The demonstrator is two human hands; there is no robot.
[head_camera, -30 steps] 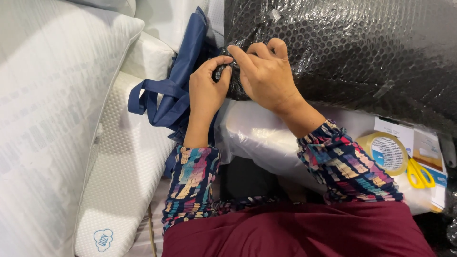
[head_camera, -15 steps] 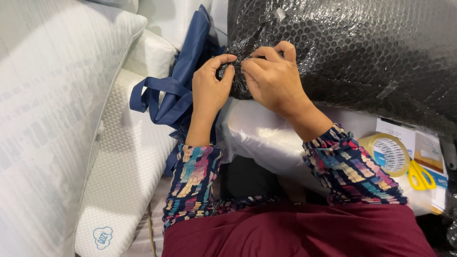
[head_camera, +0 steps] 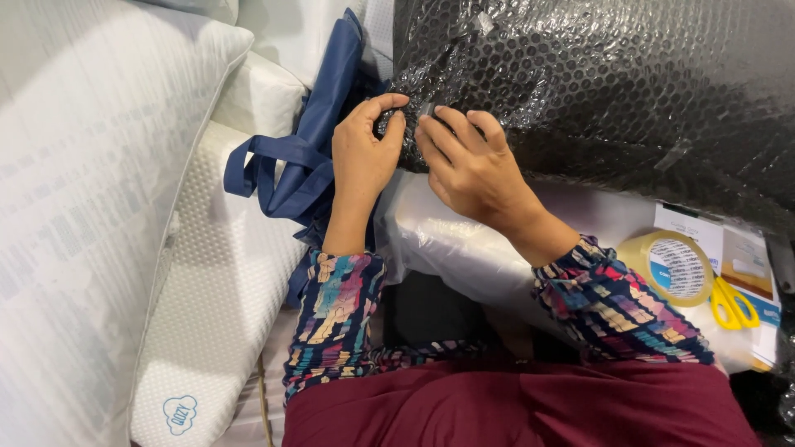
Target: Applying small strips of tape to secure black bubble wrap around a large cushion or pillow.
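Note:
A large object wrapped in black bubble wrap (head_camera: 596,91) fills the upper right. My left hand (head_camera: 364,153) pinches the wrap's left edge between thumb and forefinger. My right hand (head_camera: 468,165) lies flat on the wrap just beside it, fingers pressing on the same edge. The fingertips of both hands nearly touch. Both forearms wear patterned multicoloured sleeves.
A navy fabric bag (head_camera: 310,157) with loop handles lies left of the hands. White pillows (head_camera: 99,190) and a white foam block (head_camera: 224,290) fill the left side. A roll of clear tape (head_camera: 675,269) and yellow-handled scissors (head_camera: 733,302) lie at the right.
Both hands have shifted slightly along the wrap's edge. The right hand went from gripping over the edge to lying flatter on it, while the left keeps its pinch.

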